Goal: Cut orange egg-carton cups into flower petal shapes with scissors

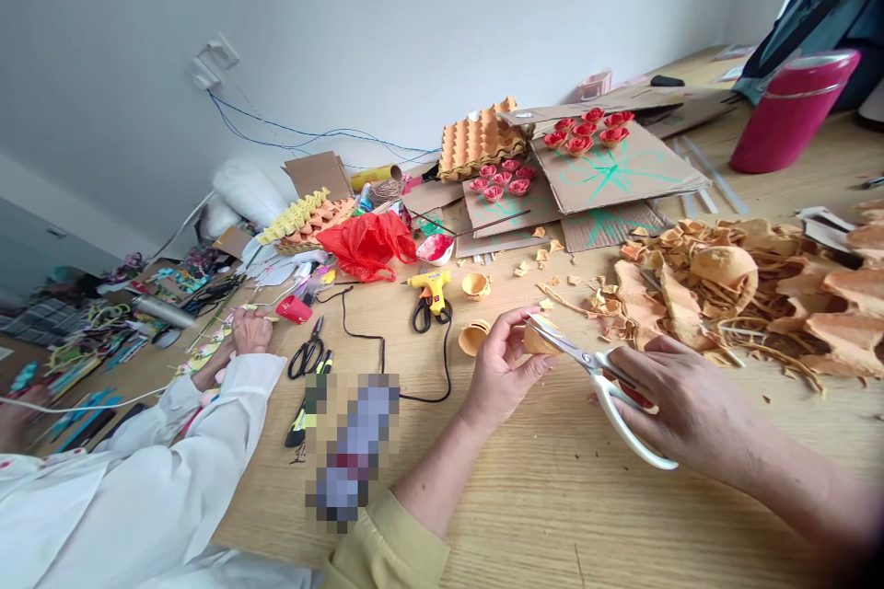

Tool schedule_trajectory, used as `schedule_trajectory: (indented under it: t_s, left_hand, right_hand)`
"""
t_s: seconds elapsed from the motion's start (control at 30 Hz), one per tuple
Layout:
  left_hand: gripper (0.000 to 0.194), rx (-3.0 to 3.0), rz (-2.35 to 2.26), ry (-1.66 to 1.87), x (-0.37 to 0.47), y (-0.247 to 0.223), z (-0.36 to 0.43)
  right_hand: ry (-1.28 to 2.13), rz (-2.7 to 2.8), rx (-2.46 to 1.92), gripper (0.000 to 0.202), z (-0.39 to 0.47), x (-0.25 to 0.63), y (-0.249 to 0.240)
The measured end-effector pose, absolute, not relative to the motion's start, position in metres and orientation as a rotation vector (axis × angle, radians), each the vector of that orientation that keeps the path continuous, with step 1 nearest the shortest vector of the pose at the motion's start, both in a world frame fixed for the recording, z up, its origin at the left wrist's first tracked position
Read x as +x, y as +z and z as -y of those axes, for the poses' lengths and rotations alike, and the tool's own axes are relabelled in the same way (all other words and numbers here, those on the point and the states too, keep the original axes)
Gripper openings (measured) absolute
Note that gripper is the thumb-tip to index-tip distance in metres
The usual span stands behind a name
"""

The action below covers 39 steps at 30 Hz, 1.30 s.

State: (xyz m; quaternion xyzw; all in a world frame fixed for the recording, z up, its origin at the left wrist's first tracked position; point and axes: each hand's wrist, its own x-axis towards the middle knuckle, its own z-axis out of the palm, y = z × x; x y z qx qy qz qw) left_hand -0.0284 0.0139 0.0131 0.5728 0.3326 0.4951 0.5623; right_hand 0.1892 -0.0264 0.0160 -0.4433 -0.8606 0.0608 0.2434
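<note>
Left hand (498, 373): pinched a small orange carton cup (538, 343) between the fingers (509, 320).
Right hand (680, 391): wrapped fingers around white-handled scissors (587, 358).
Blades (563, 342): lay against the cup.

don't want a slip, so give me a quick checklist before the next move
1. Cup gripped by left hand: ok, pinched in the fingers.
2. Scissors in right hand: ok, held by the handles.
3. Left fingers clear of blades: not ok, they look very close to the tips.
4. Glue gun away from both hands: ok, it sits apart.
5. Glue gun cool: cannot tell.
</note>
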Motion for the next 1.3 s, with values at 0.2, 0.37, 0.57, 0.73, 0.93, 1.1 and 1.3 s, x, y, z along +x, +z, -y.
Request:
schedule_trajectory:
  t_s: [0.2,0.37,0.57,0.73,0.93,1.1,1.3]
  left_hand:
    - [0.051,1.519,-0.860,1.220,-0.0294,0.0100,-0.0148]
    - [0.061,1.725,-0.973,1.243,-0.0285,0.0090,-0.0137]
    - [0.072,1.805,-1.008,1.268,-0.0286,0.0059,-0.0124]
    - [0.073,1.840,-1.028,1.321,-0.0285,0.0060,-0.0124]
    - [0.076,1.918,-1.053,1.389,-0.0288,0.0060,-0.0123]
    - [0.075,1.993,-1.068,1.433,-0.0289,0.0066,-0.0119]
    - [0.074,2.130,-1.133,1.445,-0.0296,0.0082,-0.0117]
  right_hand:
    - [0.164,2.325,-1.232,0.022,0.0220,0.1898,0.0121]
    - [0.204,2.317,-1.245,0.021,0.0220,0.1892,0.0109]
    - [0.191,2.332,-1.209,0.020,0.0227,0.1881,0.0103]
    - [0.164,2.335,-1.192,0.020,0.0246,0.1885,0.0094]
    - [0.098,2.358,-1.208,0.023,0.0267,0.1870,0.0143]
    - [0.036,2.349,-1.186,0.024,0.0260,0.1875,0.0114]
    - [0.058,2.327,-1.196,0.024,0.0256,0.1879,0.0081]
